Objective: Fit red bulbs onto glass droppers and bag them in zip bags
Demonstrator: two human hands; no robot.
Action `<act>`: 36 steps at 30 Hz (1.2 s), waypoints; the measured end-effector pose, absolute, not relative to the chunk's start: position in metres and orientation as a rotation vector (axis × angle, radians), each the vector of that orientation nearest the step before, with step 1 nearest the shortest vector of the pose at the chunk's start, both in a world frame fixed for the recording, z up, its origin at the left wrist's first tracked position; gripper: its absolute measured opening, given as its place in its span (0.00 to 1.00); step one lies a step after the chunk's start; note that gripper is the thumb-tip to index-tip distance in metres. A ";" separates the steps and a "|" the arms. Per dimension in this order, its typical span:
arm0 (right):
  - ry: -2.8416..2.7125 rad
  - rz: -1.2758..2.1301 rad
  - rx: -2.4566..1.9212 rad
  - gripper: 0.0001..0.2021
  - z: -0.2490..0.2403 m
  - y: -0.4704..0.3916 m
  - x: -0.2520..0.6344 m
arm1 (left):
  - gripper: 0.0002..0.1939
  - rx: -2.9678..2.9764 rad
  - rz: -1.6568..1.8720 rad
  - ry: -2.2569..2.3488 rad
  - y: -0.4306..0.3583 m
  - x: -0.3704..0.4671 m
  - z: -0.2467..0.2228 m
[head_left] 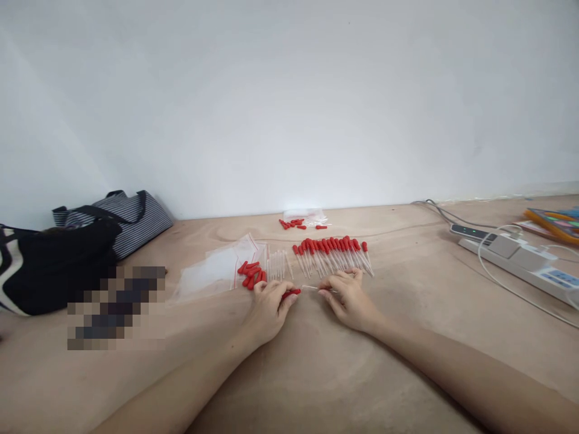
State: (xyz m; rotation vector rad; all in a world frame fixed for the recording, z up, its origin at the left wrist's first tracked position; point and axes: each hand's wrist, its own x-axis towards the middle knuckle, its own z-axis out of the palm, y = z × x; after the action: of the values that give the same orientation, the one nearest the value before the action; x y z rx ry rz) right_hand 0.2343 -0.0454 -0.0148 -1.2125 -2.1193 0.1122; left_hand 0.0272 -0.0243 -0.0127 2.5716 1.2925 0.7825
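My left hand (270,307) pinches a red rubber dropper bulb (293,292), its open end facing right. Between the fingers of my right hand (347,301) is a thin clear dropper tube (310,287), whose tip points at the bulb; whether the two touch, I cannot tell. Just left of my left hand lie several loose red bulbs (251,272) on clear zip bags (212,268). Bare clear tubes (277,265) are lined up beyond that hand. Behind my right hand is a row of droppers with red bulbs (332,247) fitted on their tubes.
Against the wall lie more red bulbs (292,223) and a clear bag (312,215). A black bag (58,271) and a striped bag (136,220) stand at left. At right are a power strip (520,262) with cables and an orange-edged item (554,223).
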 end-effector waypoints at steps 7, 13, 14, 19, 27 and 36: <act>-2.186 0.126 -1.125 0.09 -0.015 -0.047 0.231 | 0.06 2.571 0.837 1.251 -0.025 0.027 -0.011; -2.193 0.174 -1.073 0.10 -0.015 -0.046 0.231 | 0.07 2.578 0.841 1.191 -0.025 0.026 -0.010; -2.192 0.167 -1.073 0.10 -0.014 -0.046 0.231 | 0.07 2.574 0.839 1.189 -0.025 0.026 -0.010; -2.194 0.109 -1.067 0.10 -0.011 -0.048 0.228 | 0.07 2.558 0.883 1.195 -0.025 0.026 -0.010; -2.177 0.193 -1.120 0.10 -0.009 -0.051 0.223 | 0.08 2.602 1.012 1.107 -0.025 0.026 -0.012; -2.131 0.489 -1.235 0.14 -0.008 -0.048 0.214 | 0.07 2.554 1.018 1.134 -0.027 0.031 -0.009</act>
State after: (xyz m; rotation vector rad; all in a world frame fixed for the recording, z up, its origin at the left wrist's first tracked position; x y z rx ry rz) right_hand 0.2139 -0.0476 -0.0081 -1.2355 -2.1305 0.4892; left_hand 0.0314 -0.0273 -0.0091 2.5542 1.1344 1.0184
